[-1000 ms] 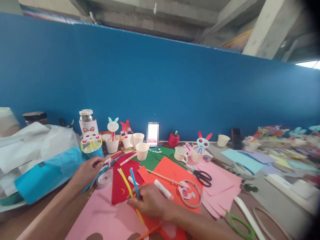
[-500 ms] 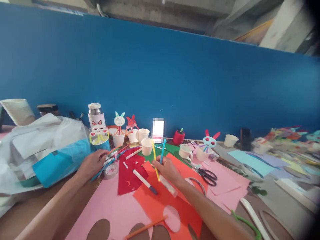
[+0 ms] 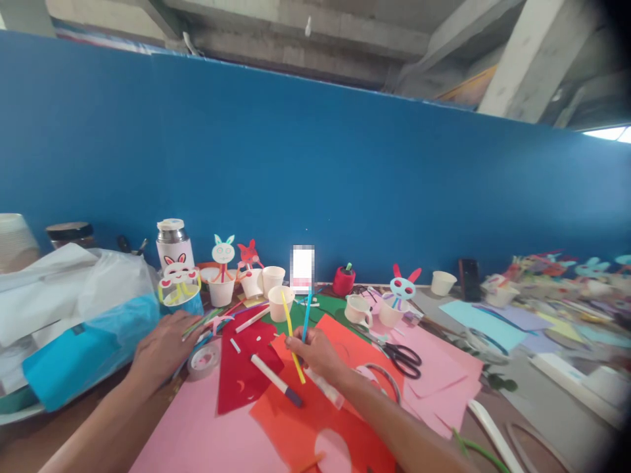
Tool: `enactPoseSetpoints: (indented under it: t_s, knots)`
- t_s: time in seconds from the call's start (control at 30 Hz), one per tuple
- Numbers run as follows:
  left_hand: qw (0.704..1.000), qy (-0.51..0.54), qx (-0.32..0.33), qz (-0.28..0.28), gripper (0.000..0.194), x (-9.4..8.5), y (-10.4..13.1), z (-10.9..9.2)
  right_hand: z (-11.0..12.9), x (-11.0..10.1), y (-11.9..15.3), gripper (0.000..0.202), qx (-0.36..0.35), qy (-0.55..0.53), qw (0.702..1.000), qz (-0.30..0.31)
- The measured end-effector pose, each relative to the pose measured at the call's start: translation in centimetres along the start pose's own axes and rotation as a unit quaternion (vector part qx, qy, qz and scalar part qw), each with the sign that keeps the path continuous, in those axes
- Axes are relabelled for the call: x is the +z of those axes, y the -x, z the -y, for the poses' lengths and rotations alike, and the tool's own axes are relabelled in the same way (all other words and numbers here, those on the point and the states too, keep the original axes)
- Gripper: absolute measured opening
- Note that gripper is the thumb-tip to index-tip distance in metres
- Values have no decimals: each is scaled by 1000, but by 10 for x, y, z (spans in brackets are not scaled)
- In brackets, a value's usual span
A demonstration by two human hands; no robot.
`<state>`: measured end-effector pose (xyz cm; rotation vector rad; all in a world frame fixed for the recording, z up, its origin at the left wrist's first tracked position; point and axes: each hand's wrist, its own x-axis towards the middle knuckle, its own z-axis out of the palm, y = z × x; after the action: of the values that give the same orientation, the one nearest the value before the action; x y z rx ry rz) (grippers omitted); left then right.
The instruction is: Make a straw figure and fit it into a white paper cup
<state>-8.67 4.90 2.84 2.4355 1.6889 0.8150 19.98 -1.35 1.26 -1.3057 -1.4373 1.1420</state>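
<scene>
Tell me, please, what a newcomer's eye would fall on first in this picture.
The blue wall would probably come first, filling much of the background. Next might be the yellow stick and blue stick in the right hand, near the middle, then the red-eared rabbit in a white cup, further right.

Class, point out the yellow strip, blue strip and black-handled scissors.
Yellow strip (image 3: 288,320), head view: upper part.
Blue strip (image 3: 307,315), head view: upper part.
Black-handled scissors (image 3: 394,351), head view: base of handles.
</scene>
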Motion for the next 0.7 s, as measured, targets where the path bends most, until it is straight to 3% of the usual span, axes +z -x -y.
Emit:
enactPoseSetpoints:
  t_s: [0.07, 0.1, 0.17, 0.23, 0.3, 0.4, 0.57, 0.7]
  knots:
    - [992, 118, -37, -36, 33, 3, 2, -24, 2, 5, 4, 26, -4, 8, 1000, 6]
    - [981, 184, -54, -19, 34, 5, 5, -39, 3, 9, 6, 25, -11, 20, 1000, 8]
    - [941, 309, -104, 89, 38, 10, 13, -70, 5, 17, 14, 26, -40, 52, 998, 4]
    - [883, 406, -130, 197, 39, 16, 22, -95, 9, 25, 22, 28, -56, 68, 995, 45]
    - [847, 460, -136, 228, 33, 20, 29, -109, 11, 31, 29, 30, -63, 70, 992, 89]
    - [828, 494, -145, 223, 31, 23, 32, -110, 15, 36, 33, 29, -34, 17, 992, 124]
    - [808, 522, -182, 204, 34, 23, 26, -90, 21, 35, 30, 35, 39, -187, 966, 176]
    - [784, 553, -190, 212, 36, 24, 21, -83, 17, 34, 26, 39, 23, -192, 971, 141]
